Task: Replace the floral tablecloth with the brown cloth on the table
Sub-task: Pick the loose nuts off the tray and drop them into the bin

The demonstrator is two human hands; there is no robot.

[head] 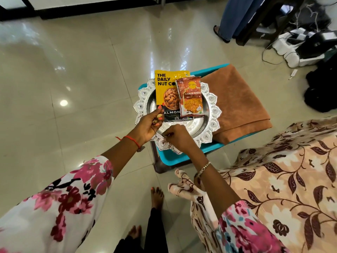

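My left hand [149, 123] sits at the left edge of the silver tray [212, 123], fingers curled in on themselves; whether they pinch the corner of the yellow almond packet [167, 92] I cannot tell. Just right of it my right hand [177, 136] is closed on the tray's near rim, thumb and fingers pressed together over the scalloped edge. The tray rests on a blue tub [182, 157], carrying the almond packet and a red garlic snack packet [190, 95] side by side. Farther right, the folded brown cloth [235, 106] lies on the same tub, touching the tray. Nearest on the right, the floral tablecloth [284, 179] covers the table, its corner hanging down under my right forearm.
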